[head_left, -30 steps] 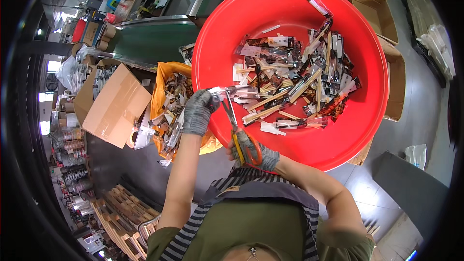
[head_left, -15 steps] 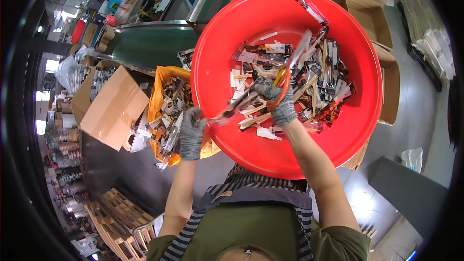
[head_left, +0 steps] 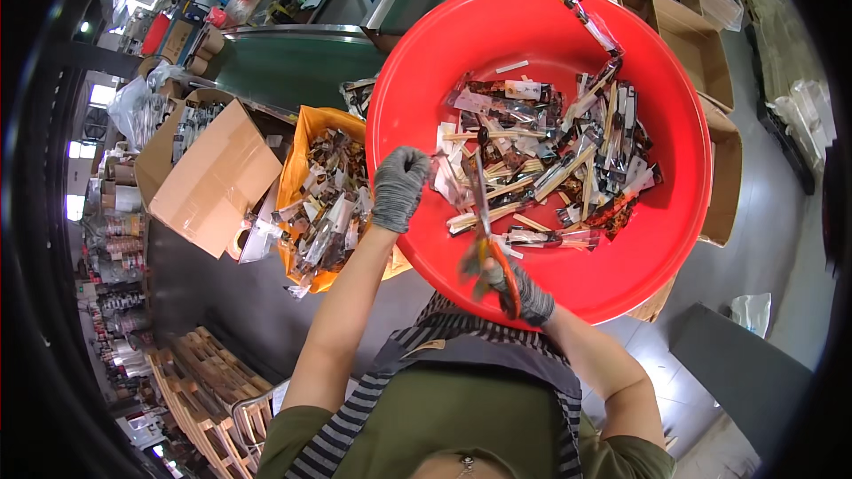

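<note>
My left hand [head_left: 400,188], in a grey knit glove, is over the left rim of the big red basin [head_left: 532,288]. Its fingers are pinched at the end of a thin see-through plastic packet [head_left: 449,179], blurred at the fingertips. My right hand [head_left: 525,293], gloved the same way, grips orange-handled scissors [head_left: 484,200] near the basin's near rim. The blades point up and away, across the heap. In the basin lie wooden chopsticks [head_left: 566,172], dark printed wrappers [head_left: 612,204] and white paper slips, loose or in packets.
Left of the basin, an orange sack [head_left: 311,129] holds more wrappers and packets. A cardboard box [head_left: 213,182] with an open flap stands beyond it. A green conveyor belt [head_left: 293,66] runs behind. More cartons [head_left: 688,35] line the right, and wooden pallets [head_left: 200,390] lie lower left.
My right hand has pulled back toward me with the scissors, from mid-basin to the near rim. My left hand has moved up and right to the basin's rim. The view has shifted slightly.
</note>
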{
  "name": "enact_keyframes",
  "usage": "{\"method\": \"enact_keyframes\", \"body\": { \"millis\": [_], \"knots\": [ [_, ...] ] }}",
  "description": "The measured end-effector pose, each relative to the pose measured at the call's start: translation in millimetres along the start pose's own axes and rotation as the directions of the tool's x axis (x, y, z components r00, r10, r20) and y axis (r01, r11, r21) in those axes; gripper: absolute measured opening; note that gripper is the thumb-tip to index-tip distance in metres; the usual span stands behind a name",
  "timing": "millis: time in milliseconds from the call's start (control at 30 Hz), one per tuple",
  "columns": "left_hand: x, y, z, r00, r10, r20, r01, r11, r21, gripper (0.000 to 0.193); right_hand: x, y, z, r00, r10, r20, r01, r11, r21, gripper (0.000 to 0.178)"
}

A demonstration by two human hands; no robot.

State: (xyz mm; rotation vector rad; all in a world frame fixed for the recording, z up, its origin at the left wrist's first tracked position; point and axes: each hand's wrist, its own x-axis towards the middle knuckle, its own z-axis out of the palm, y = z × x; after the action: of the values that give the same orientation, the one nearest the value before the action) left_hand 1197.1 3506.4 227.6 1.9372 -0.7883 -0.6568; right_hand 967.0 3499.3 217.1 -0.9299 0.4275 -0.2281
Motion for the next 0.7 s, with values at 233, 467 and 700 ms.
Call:
{"method": "enact_keyframes", "body": {
  "millis": [233,467,700],
  "knots": [
    [-17,-8,-29,0.96,-0.269,-0.084,0.257,0.958,-0.128,0.012,18,37,42,0.821,0.384,0.422,-0.568,0.619,0.542,0.074],
    [-45,-12,-56,0.979,-0.021,-0.204,0.07,0.969,0.236,0.012,41,37,68,0.823,0.409,0.395,-0.564,0.67,0.482,0.076],
    [-63,-39,-69,0.963,-0.267,-0.044,0.256,0.951,-0.175,0.014,63,33,69,0.812,0.497,0.307,-0.582,0.731,0.355,0.066]
  ]
}}
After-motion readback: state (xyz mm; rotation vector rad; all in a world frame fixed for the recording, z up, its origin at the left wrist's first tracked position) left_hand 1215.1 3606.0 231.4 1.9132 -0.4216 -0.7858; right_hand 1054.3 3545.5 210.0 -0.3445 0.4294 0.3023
